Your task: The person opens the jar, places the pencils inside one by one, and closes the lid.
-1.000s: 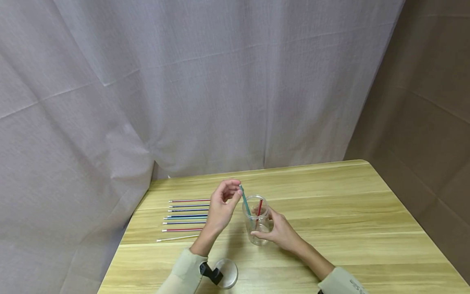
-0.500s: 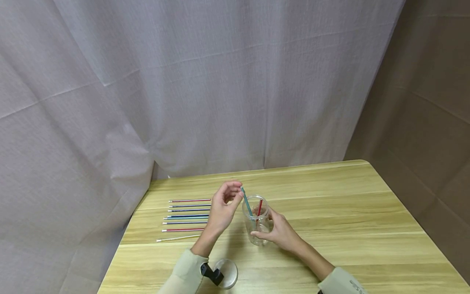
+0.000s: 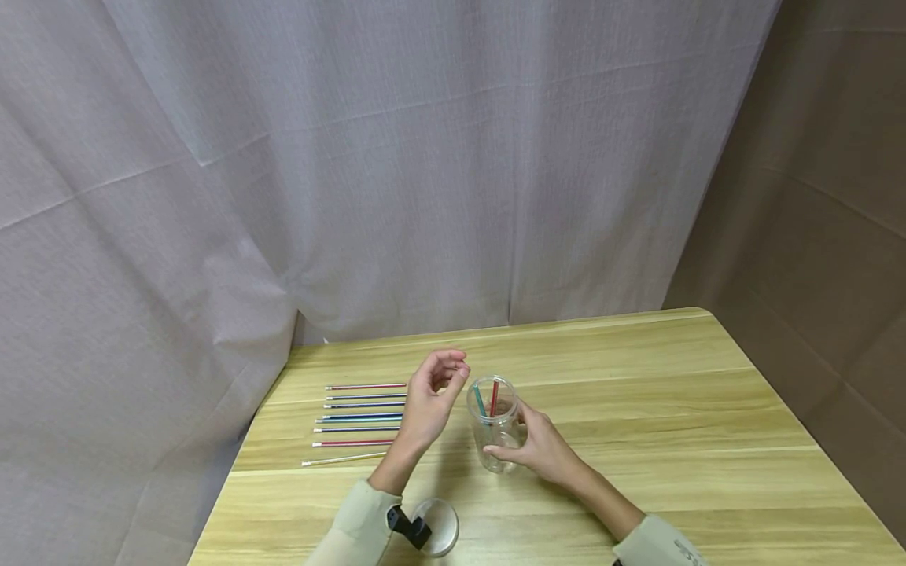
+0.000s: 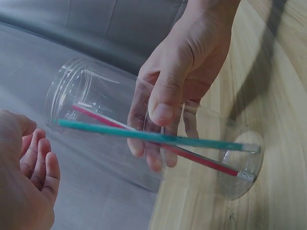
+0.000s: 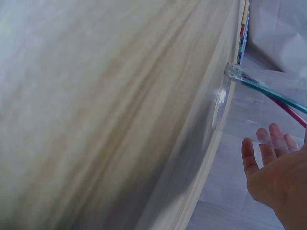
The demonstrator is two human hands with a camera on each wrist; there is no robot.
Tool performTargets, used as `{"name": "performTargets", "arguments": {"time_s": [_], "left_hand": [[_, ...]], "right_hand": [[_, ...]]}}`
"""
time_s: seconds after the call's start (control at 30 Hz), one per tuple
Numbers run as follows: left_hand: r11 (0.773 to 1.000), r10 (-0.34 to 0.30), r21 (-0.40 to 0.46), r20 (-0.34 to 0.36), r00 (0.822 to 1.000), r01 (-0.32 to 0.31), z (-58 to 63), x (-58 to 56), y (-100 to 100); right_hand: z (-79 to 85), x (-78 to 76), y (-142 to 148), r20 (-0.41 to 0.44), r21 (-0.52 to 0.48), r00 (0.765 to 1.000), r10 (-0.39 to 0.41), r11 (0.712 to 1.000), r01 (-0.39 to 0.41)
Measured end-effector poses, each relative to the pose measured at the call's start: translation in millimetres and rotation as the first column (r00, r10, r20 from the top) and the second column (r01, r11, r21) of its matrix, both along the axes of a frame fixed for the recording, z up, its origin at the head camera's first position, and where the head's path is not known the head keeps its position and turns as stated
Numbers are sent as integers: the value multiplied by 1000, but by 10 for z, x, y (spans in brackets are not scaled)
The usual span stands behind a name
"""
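A clear plastic jar (image 3: 484,442) stands upright on the table with its mouth uncovered. My right hand (image 3: 543,450) grips its side, thumb in front and fingers round the back. Inside lean a teal pencil (image 4: 115,132) and a red pencil (image 4: 206,161), crossing each other, their eraser ends at the jar's bottom. Just left of the rim hovers my left hand (image 3: 430,399), its fingers loosely bent and holding nothing. In the left wrist view its fingertips are apart from the jar's mouth.
Several pencils (image 3: 357,430) lie in a row on the table (image 3: 637,393) to the left, partly behind the left forearm. A round clear lid (image 3: 442,528) lies near the left sleeve. Grey curtains hang behind the table.
My left hand has let go of the teal pencil, which has dropped down into the jar. The red pencil has shifted slightly. My right hand has stayed on the jar.
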State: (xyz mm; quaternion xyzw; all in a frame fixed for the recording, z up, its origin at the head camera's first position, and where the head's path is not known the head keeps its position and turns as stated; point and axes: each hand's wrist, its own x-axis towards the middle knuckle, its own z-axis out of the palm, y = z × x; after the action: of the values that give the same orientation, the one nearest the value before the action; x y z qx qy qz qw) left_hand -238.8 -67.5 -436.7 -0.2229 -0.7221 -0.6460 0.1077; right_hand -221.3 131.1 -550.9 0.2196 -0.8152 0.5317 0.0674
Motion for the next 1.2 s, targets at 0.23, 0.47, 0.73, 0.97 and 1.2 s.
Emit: {"name": "performTargets", "arguments": {"time_s": [0.23,0.47,0.73,0.97,1.2], "left_hand": [[1000,21,0,3,1000,-21,-17,-21,-17],[1000,27,-1,28,999,-27,-34,-29,-39],[999,37,7,34,999,-37,-43,-59,-97],[998,68,6,40,997,-68,-99,-69,-225],[993,112,-26,22,993,-112,-213,-51,-433]], "right_hand": [[4,8,7,52,5,998,-24,1000,24],[-4,17,0,30,6,999,-21,1000,21],[10,7,1,68,2,997,-31,1000,31],[11,11,7,66,0,998,-24,1000,24],[-7,10,6,71,-4,997,-20,1000,20]]}}
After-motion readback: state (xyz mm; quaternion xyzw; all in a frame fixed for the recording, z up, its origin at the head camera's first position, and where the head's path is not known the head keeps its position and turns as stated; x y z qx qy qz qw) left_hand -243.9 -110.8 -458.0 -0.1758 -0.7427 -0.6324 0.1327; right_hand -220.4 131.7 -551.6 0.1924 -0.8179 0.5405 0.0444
